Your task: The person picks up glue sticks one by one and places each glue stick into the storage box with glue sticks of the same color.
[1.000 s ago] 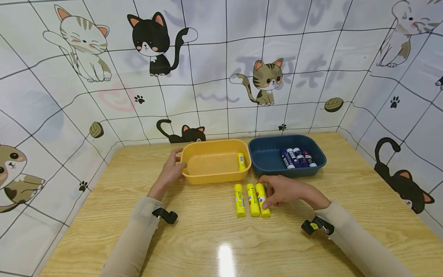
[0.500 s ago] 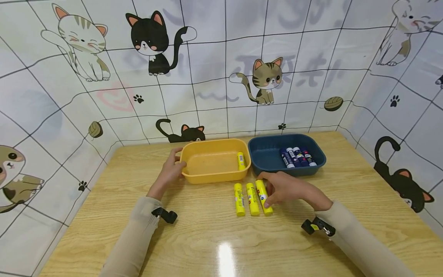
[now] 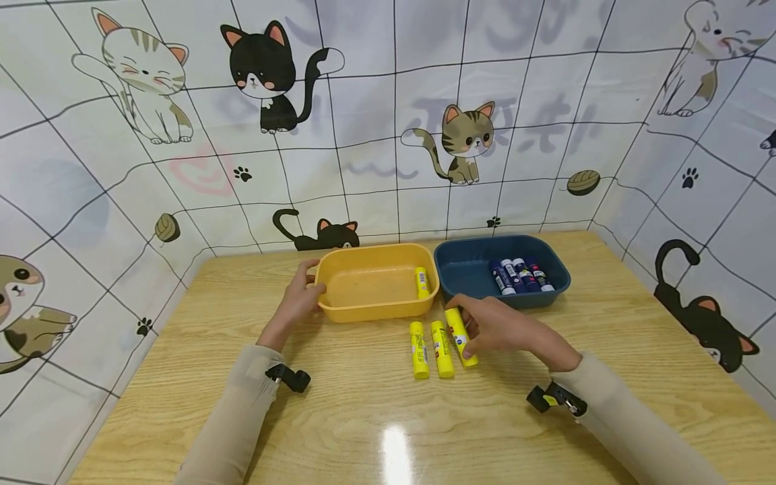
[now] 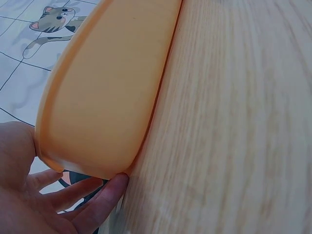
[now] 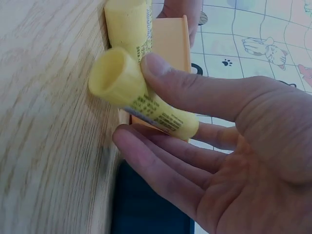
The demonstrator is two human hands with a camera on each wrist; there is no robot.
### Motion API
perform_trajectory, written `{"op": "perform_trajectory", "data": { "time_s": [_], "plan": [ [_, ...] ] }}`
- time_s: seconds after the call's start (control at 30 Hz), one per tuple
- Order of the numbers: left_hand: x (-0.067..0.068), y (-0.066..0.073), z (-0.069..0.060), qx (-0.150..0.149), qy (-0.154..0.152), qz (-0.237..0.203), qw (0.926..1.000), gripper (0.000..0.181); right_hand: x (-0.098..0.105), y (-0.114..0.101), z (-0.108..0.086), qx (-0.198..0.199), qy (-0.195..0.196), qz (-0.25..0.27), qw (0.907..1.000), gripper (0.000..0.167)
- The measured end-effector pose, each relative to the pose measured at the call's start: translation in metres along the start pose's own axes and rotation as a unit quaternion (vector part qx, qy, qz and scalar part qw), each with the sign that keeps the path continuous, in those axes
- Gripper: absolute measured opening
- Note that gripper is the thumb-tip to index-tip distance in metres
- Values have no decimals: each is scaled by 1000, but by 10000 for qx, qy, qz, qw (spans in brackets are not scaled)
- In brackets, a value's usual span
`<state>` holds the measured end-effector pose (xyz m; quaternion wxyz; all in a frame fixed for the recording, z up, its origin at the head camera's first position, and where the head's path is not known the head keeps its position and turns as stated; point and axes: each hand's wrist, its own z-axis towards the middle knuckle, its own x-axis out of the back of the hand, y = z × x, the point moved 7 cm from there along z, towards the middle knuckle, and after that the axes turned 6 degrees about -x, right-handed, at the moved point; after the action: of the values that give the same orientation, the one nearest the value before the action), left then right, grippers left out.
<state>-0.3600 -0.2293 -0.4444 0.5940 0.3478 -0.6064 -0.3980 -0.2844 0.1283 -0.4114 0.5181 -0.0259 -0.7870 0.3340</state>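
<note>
My left hand (image 3: pixel 301 294) grips the left end of a yellow plastic bin (image 3: pixel 364 314); in the left wrist view, its fingertips (image 4: pixel 117 183) touch the bin's end wall. One yellow glue stick (image 3: pixel 422 283) lies inside that bin, at its right end. My right hand (image 3: pixel 500 325) pinches another yellow glue stick (image 3: pixel 458 330) between thumb and fingers, tilted, its far end raised in front of the bins. The right wrist view shows this glue stick (image 5: pixel 156 112) from its hollow-looking end. Left of it, two more yellow glue sticks (image 3: pixel 419 350) (image 3: pixel 442 349) lie side by side on the table.
A dark blue bin (image 3: pixel 467 269) touches the yellow bin on its right and holds several dark blue glue sticks (image 3: pixel 523 276) with white caps. Behind the wooden table (image 3: pixel 339 417) rises a tiled-pattern wall sheet with cartoon cats (image 3: pixel 376 162).
My right hand has taken hold of the rightmost yellow glue stick, tilted it and raised it off the row, slightly towards the bins. The left hand stays at the yellow bin.
</note>
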Motion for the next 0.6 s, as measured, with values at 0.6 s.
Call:
{"op": "perform_trajectory", "data": {
  "time_s": [0.6],
  "plan": [
    [0, 0, -1, 20, -10, 14, 10000, 65, 3, -4, -1, 239, 473, -26, 9986, 70]
  ]
}}
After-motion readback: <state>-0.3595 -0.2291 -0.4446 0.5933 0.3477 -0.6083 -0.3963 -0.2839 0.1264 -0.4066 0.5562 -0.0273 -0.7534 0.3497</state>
